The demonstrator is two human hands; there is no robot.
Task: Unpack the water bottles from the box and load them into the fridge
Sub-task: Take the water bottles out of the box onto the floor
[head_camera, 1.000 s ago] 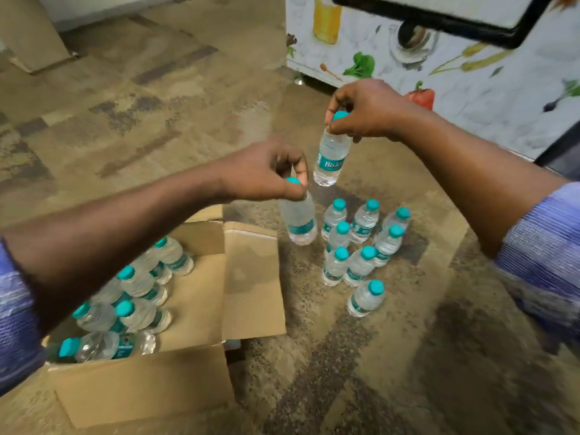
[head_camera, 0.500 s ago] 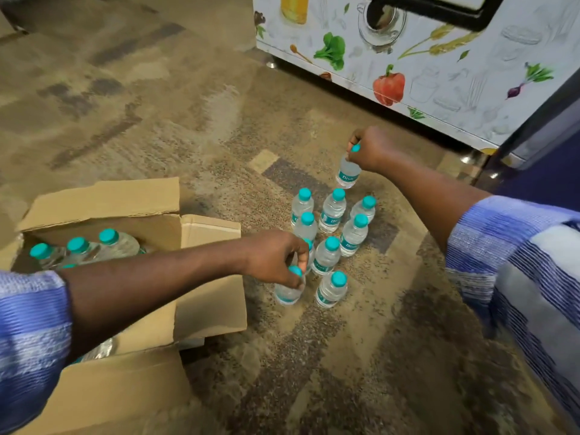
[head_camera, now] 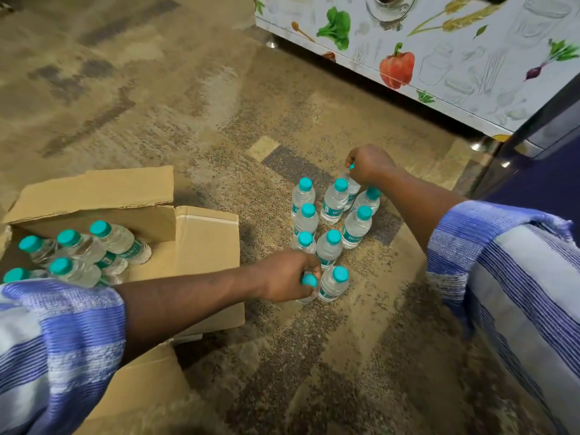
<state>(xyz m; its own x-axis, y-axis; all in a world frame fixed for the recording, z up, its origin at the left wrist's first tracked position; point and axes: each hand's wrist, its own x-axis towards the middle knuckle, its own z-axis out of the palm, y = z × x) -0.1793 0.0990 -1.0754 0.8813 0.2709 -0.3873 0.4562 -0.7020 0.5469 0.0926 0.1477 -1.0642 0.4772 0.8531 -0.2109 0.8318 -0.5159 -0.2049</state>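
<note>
The left hand (head_camera: 288, 274) is curled round the top of a small clear plastic water bottle with a teal cap (head_camera: 309, 281). It is at the near edge of the cluster of standing bottles (head_camera: 329, 249) on the patterned brown carpet floor (head_camera: 219, 120). That bottle is upright, cap up, long axis vertical, just beside a free neighbour. Most of its body is hidden under the fingers, so I can't tell whether its base is on the carpet.

The right hand (head_camera: 368, 164) pinches the teal cap of a second clear bottle (head_camera: 353, 188) at the far edge of the same cluster. It is also upright, w/ its lower half hidden behind other bottles. The free ones between the two hands all stand caps-up, packed close.

To the left sits the open brown cardboard box (head_camera: 204, 240), flaps spread. The bottles in the box (head_camera: 120, 243) lie on their sides — long axes approx parallel, caps pointing left & bases toward the box's right wall.

Beyond the cluster stands a white cabinet printed with vegetables (head_camera: 455, 73), w/ a dark blue glossy panel (head_camera: 539, 183) at far right. Blue-and-white striped sleeves (head_camera: 47, 340) cover both upper arms.
</note>
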